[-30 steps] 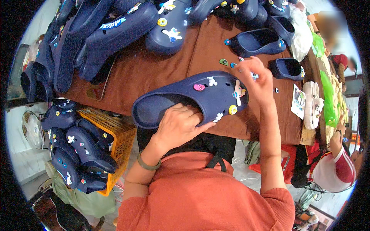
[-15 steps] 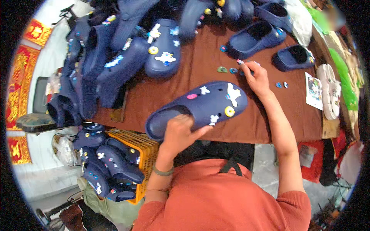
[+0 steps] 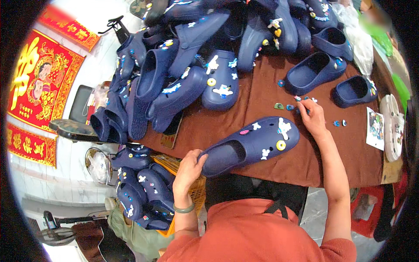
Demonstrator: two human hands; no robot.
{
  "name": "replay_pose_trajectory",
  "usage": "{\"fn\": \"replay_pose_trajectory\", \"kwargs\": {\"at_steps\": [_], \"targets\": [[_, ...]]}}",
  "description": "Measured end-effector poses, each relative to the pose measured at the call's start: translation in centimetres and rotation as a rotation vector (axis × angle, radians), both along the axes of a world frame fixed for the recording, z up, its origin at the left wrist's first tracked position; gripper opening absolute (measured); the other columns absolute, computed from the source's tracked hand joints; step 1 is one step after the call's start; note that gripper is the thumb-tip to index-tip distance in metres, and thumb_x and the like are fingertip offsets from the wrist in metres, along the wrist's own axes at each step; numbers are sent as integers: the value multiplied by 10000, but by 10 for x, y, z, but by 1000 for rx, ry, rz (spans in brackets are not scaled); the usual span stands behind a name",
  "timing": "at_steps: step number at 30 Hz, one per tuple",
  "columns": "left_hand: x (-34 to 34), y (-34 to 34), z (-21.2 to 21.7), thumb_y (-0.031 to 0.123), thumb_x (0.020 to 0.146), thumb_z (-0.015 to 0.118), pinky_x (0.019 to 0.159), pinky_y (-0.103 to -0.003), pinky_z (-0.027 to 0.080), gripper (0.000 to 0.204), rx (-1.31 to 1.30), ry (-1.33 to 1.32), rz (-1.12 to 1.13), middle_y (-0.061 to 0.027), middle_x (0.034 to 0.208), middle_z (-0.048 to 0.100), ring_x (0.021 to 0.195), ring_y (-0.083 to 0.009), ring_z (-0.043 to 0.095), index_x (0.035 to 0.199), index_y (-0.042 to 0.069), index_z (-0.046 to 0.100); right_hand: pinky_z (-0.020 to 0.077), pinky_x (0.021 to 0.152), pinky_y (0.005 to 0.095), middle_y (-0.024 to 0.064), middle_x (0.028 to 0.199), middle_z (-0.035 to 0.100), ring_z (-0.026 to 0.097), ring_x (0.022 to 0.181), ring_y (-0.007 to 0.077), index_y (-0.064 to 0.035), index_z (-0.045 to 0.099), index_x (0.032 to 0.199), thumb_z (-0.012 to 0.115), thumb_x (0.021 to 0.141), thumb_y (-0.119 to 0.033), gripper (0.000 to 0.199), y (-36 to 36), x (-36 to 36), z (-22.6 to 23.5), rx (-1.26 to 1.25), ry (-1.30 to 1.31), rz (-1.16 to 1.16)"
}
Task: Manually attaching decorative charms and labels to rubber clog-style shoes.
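A navy clog (image 3: 262, 144) lies on the brown cloth near the table's front edge, its toe to the right. White figure charms, a yellow ring and a pink oval sit on its upper. My left hand (image 3: 188, 169) grips the heel rim, thumb on the inside edge. Beyond the toe, my right hand (image 3: 313, 117) is closed in a pinch on a small pink-and-blue shoe charm (image 3: 297, 98). Close by lie a green charm (image 3: 279, 106) and a blue charm (image 3: 290, 107). Two more small charms (image 3: 340, 123) lie to the right of this hand.
Navy clogs (image 3: 183, 78) are heaped along the far and left sides. Two bare clogs (image 3: 315, 72) stand at the far right. A printed picture sheet (image 3: 375, 129) and white clogs (image 3: 392, 126) rest at the right edge. A yellow basket (image 3: 198, 192) of clogs stands below left.
My left hand has shifted from the clog's opening and side back to its heel. The whole view has swung left; my right hand stays pinched by the small charms.
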State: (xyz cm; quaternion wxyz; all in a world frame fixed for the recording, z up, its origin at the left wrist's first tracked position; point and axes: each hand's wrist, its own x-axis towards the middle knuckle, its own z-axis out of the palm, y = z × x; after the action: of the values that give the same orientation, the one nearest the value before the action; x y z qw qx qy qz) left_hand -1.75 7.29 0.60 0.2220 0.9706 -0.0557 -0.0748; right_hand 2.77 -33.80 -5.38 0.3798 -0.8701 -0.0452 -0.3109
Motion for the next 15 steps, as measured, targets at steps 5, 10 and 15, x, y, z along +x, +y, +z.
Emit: {"fn": "replay_pose_trajectory", "kwargs": {"at_steps": [5,10,15], "targets": [[-2,8,-16,204,926,540,825,-395,463,303,-338,90,-22,-174,953,585,923,-317,575,1119,-26,578,472,631,407,133,755,627,614,712,321,-30,651,826,633,862,-142,119,-6,-4,0,-98,40,-43],[-11,32,-20,95,887,585,873,-257,415,236,-577,90,189,-28,989,618,954,-130,549,1080,-34,625,457,659,433,130,728,613,599,715,329,-55,659,851,634,848,-169,117,1,7,-7,-161,-43,-39],[14,50,3,83,881,568,823,-304,477,268,-1053,-44,263,-58,1040,628,944,-152,572,1135,2,592,441,670,441,128,739,628,599,721,325,-47,665,851,630,843,-165,124,-3,6,-8,-150,-84,-42]]}}
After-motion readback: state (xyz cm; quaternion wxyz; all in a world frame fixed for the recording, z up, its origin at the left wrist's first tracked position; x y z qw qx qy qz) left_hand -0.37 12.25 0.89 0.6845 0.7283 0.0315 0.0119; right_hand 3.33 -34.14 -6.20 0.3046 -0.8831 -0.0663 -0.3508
